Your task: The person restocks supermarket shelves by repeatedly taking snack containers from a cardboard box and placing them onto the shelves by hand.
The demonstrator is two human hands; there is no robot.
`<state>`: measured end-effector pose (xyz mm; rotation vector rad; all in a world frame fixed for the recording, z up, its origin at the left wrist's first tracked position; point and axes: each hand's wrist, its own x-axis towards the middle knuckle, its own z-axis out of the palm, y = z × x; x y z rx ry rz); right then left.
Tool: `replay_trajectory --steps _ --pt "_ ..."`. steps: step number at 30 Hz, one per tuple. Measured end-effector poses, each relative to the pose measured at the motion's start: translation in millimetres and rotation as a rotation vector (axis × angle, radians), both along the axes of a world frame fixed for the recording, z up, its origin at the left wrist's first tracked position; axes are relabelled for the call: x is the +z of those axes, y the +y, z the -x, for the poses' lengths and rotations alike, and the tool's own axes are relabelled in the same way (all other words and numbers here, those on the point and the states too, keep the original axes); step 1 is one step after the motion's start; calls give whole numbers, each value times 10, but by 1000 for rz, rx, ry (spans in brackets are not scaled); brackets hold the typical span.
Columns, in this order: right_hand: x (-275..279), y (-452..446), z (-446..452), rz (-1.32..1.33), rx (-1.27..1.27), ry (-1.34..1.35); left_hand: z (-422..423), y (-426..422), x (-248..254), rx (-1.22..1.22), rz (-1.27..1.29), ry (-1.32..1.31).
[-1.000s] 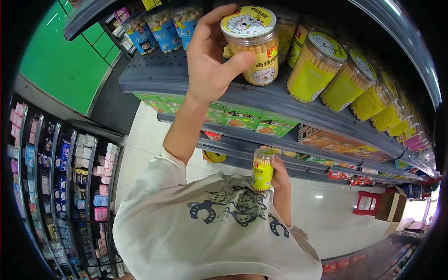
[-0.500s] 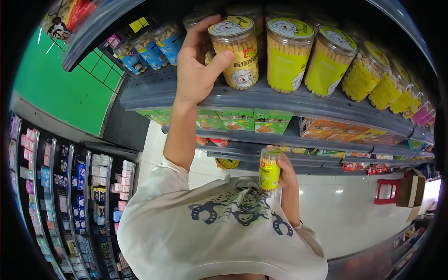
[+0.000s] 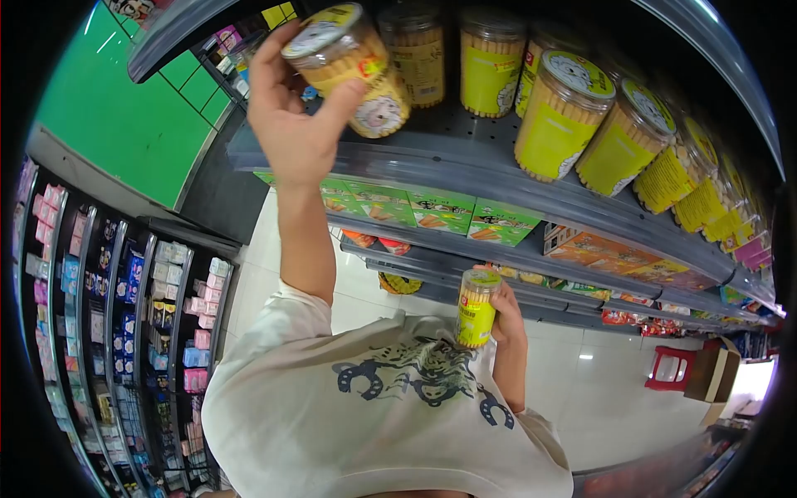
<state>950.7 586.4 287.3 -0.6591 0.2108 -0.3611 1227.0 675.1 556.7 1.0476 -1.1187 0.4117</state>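
My left hand (image 3: 303, 116) is wrapped round a jar of biscuit sticks (image 3: 357, 75) with a sheep picture on its lid and a yellow label. That jar is tilted to the left over the upper shelf (image 3: 448, 158); whether its base touches the shelf I cannot tell. Lower down, in front of the shirt, my right hand (image 3: 507, 314) holds a slimmer jar with a yellow-green label (image 3: 476, 319), nearly upright. Several jars with yellow-green labels (image 3: 560, 124) stand on the upper shelf to the right, and a pale-labelled jar (image 3: 415, 66) is behind the tilted one.
Green boxes (image 3: 440, 213) and orange boxes (image 3: 598, 253) line the shelf below. Racks of small packets (image 3: 124, 315) stand at the left. A red stool (image 3: 667, 368) and an open cardboard box (image 3: 714, 372) are on the floor at the right. A shelf edge (image 3: 178, 41) hangs above.
My left hand has moved left along the shelf with its jar, which has gone from upright to tilted. More of the jars behind it now show. My right hand still holds its jar.
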Motion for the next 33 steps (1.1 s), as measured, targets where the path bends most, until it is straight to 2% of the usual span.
replay_trajectory --steps 11,18,22,25,33 --pt "48 65 -133 47 57 62 -314 236 -133 91 -21 46" --pt "-1 58 -125 19 71 64 -259 117 -164 33 11 -26" --pt "-16 45 -127 29 67 73 -205 57 -215 18 -221 46" --pt "-36 39 -139 32 70 78 -240 56 -238 64 -220 19" --pt "20 108 -253 41 73 153 -211 113 -364 370 -193 -145"
